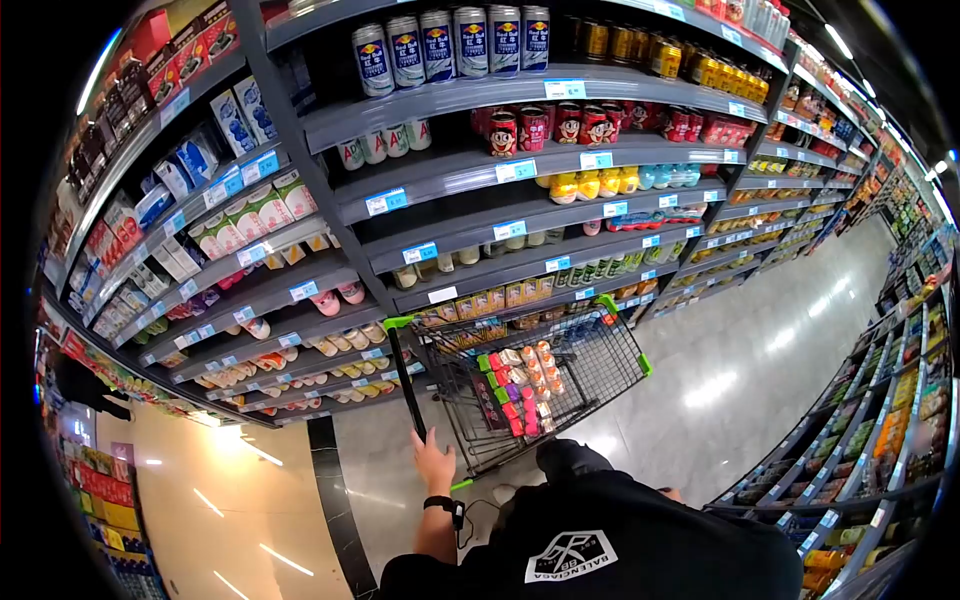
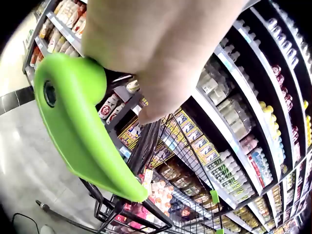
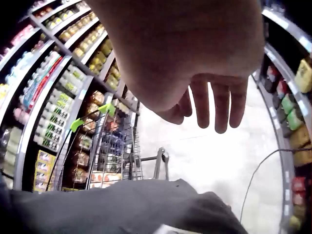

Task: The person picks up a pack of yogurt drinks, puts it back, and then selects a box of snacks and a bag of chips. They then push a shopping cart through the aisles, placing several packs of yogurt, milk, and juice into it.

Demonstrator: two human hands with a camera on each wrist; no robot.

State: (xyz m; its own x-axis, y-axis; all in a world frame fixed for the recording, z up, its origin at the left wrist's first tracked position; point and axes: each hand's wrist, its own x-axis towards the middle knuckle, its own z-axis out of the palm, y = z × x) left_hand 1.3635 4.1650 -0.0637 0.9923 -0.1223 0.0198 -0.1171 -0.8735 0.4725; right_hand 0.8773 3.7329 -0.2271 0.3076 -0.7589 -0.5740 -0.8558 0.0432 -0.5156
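My left hand [image 1: 434, 464] grips the black handle bar [image 1: 405, 380] of a wire shopping cart [image 1: 600, 370] near its end. In the left wrist view, that hand [image 2: 156, 53] wraps over the bar beside a green plastic handle end [image 2: 80, 126]. Inside the cart lie several packs of small bottles with orange-white tops [image 1: 543, 368], pink and green packs [image 1: 527, 410] and a dark box [image 1: 490, 405]. My right hand [image 3: 214, 92] hangs with fingers loosely extended in the right wrist view, holding nothing, over the pale floor. Only a sliver of it shows beside the body in the head view.
Tall shelves [image 1: 450, 185] of cans and bottles stand right behind the cart, with silver-blue cans [image 1: 440, 45] on top. Another shelf row [image 1: 860, 440] lines the right. A shiny grey floor aisle [image 1: 740, 350] runs between them. A thin cable [image 3: 253, 170] hangs by the right hand.
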